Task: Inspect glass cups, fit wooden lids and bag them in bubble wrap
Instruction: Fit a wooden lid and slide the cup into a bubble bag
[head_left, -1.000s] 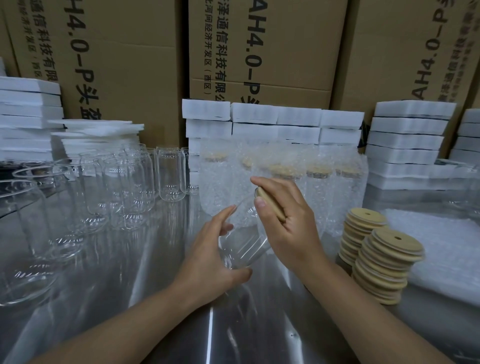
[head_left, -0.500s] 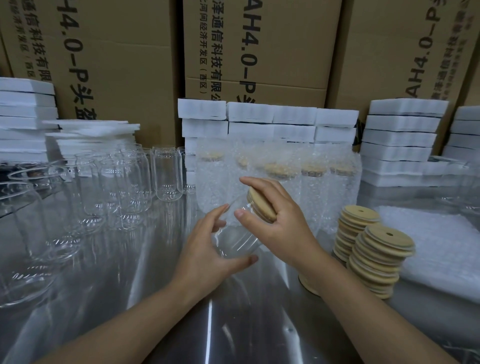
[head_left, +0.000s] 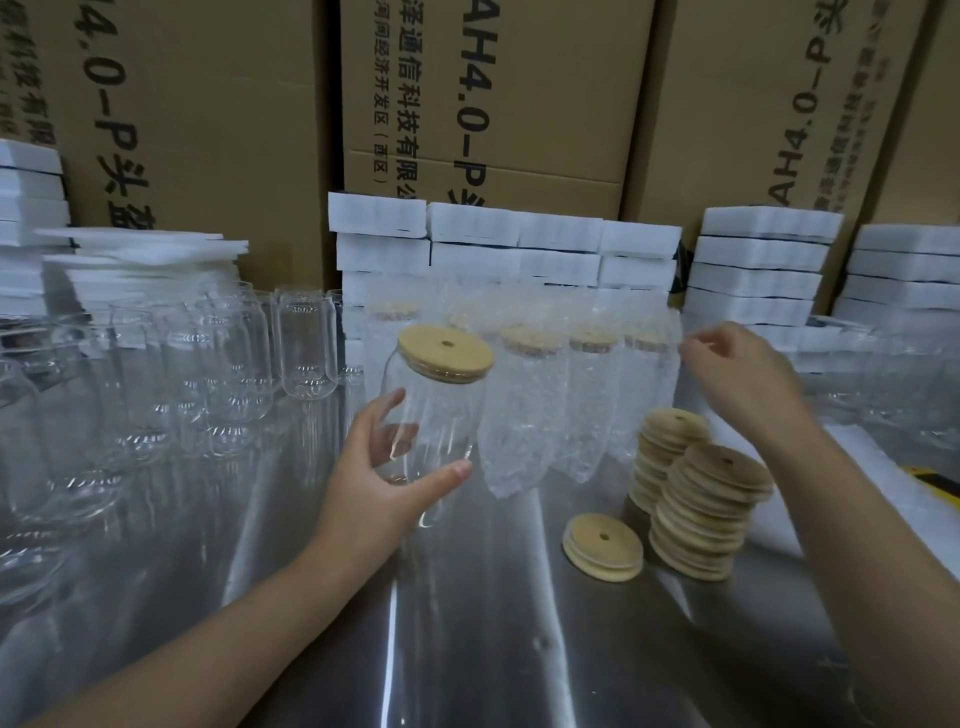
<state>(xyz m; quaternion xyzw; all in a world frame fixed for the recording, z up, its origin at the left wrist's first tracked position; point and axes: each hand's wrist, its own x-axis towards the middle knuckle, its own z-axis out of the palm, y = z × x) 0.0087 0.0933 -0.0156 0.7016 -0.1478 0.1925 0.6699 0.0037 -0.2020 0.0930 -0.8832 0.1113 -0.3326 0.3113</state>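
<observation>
Head: lidded cup (head_left: 442, 410) (left hand (head_left: 375, 488))

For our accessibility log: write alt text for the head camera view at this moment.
A left hand holds a clear glass cup capped with a round wooden lid above a shiny metal table. The right hand hangs near a row of bubble-wrapped lidded cups, beyond two stacks of spare wooden lids. Empty glass cups stand at left.

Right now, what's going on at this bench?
A person's left hand holds a clear glass cup with a round wooden lid already seated on it. The right hand is apart from it, beside the row of bubble-wrapped cups; whether it grips anything is unclear. Stacks of spare wooden lids stand on the steel table.
</observation>
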